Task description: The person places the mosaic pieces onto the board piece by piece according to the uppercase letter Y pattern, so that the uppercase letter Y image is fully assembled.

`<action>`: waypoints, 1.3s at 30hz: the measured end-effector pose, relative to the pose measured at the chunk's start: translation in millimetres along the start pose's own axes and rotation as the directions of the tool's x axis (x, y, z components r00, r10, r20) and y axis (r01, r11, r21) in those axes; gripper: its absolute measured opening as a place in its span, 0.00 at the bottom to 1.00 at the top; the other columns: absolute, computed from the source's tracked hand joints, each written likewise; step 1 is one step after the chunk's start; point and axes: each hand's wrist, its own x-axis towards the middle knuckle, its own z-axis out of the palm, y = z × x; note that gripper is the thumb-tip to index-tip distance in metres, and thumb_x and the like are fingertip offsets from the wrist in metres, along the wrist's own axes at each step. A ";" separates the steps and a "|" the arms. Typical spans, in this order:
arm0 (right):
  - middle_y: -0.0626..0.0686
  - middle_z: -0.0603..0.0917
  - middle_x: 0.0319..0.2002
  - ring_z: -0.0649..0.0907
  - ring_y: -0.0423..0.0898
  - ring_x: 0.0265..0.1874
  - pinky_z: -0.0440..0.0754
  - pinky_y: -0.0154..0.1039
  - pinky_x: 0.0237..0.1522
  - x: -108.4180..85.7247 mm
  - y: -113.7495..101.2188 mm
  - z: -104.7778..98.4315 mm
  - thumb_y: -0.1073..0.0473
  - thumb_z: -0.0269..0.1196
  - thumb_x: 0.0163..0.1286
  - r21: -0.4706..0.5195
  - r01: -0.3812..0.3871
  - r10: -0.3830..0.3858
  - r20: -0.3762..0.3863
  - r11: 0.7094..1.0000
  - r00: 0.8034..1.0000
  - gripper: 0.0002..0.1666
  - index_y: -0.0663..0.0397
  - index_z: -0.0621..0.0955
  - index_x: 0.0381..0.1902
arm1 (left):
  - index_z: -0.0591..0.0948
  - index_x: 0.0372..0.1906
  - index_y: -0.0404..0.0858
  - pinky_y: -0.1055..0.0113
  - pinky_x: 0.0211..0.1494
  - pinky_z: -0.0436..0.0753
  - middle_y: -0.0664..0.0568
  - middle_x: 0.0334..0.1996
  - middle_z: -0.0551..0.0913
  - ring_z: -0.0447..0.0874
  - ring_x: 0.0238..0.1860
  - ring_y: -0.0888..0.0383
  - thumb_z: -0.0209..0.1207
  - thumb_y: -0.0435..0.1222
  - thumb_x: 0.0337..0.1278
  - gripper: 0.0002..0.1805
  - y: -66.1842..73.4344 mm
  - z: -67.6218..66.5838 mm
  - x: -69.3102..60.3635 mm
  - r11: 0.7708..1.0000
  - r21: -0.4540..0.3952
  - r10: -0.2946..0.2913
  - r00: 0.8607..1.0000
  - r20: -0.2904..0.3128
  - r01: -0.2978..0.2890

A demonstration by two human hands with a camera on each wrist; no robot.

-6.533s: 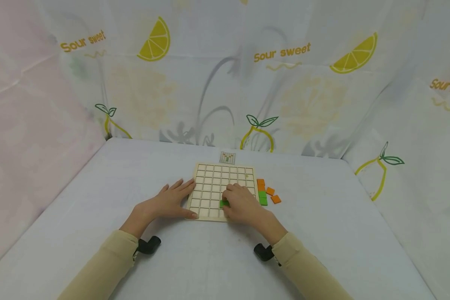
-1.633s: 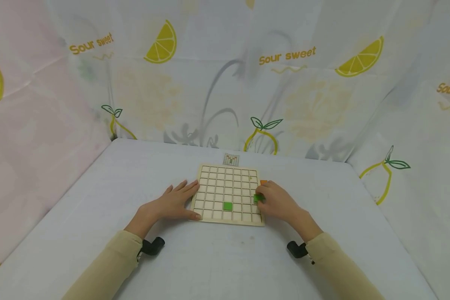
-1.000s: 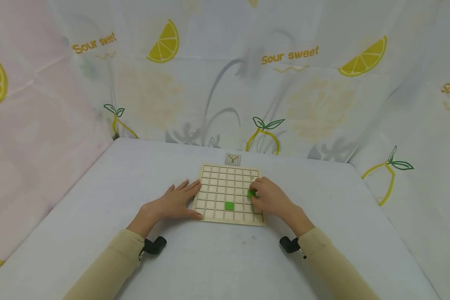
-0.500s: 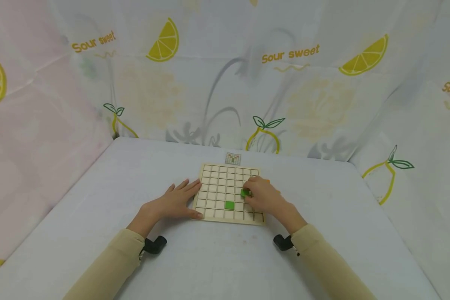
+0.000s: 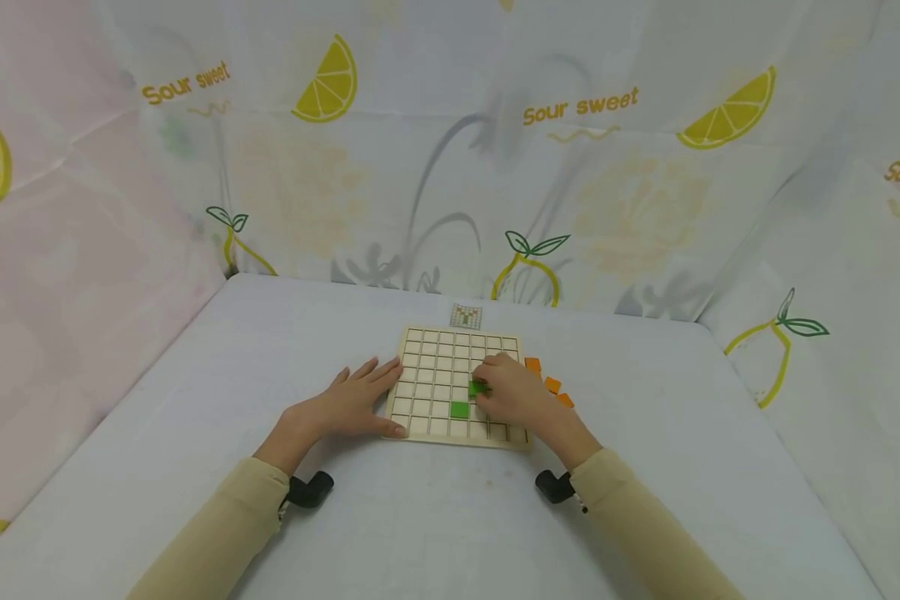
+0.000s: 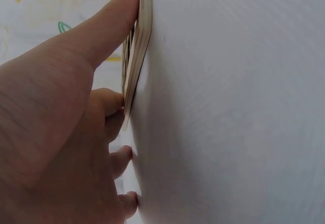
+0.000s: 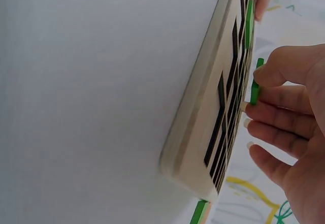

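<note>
A gridded wooden board [image 5: 424, 377] lies on the table. My left hand [image 5: 348, 404] rests flat along its left edge, the thumb [image 6: 101, 28] on the front left corner. My right hand [image 5: 513, 389] pinches a green square tile [image 7: 257, 82] between thumb and index finger, just above the right half of the board; the wrist view shows it tilted on edge. Another green tile [image 5: 460, 410] sits in a cell near the front middle, slightly left of the held one.
Several orange tiles [image 5: 552, 385] lie on the table right of the board. A further green tile [image 7: 200, 212] shows by the board's edge in the right wrist view. Behind the board lies a small printed grid card [image 5: 466, 317]. A patterned cloth [image 5: 435, 167] hangs behind the table.
My right hand let go of the first green tile on the board, then took another green tile from the right side and carried it left over the board. The left hand stays put.
</note>
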 end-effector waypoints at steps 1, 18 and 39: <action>0.50 0.85 0.38 0.81 0.47 0.40 0.81 0.42 0.48 0.8 -1.3 -0.1 0.64 0.64 0.62 0.004 -0.010 0.010 0.007 1.000 1.000 0.09 0.56 0.86 0.41 | 0.49 0.81 0.44 0.31 0.77 0.42 0.52 0.82 0.46 0.38 0.81 0.39 0.63 0.67 0.49 0.61 0.3 -0.4 0.0 1.000 0.000 0.001 1.000 -0.001 -0.001; 0.49 0.84 0.37 0.79 0.46 0.39 0.81 0.39 0.45 11.2 -16.9 4.0 0.62 0.62 0.62 -0.024 -0.068 0.069 0.048 0.997 0.996 0.10 0.54 0.86 0.40 | 0.49 0.81 0.44 0.31 0.77 0.42 0.52 0.82 0.45 0.38 0.81 0.39 0.64 0.66 0.49 0.60 0.2 -2.6 -2.5 1.000 -0.014 -0.007 1.000 0.006 0.007; 0.50 0.84 0.38 0.79 0.46 0.38 0.81 0.40 0.43 13.4 -22.0 8.6 0.59 0.64 0.64 -0.104 -0.063 0.068 0.047 0.993 0.997 0.11 0.55 0.87 0.42 | 0.49 0.81 0.45 0.32 0.77 0.41 0.53 0.82 0.46 0.39 0.82 0.41 0.64 0.67 0.48 0.61 1.5 -1.7 -2.2 1.000 -0.022 -0.011 1.000 -0.001 0.011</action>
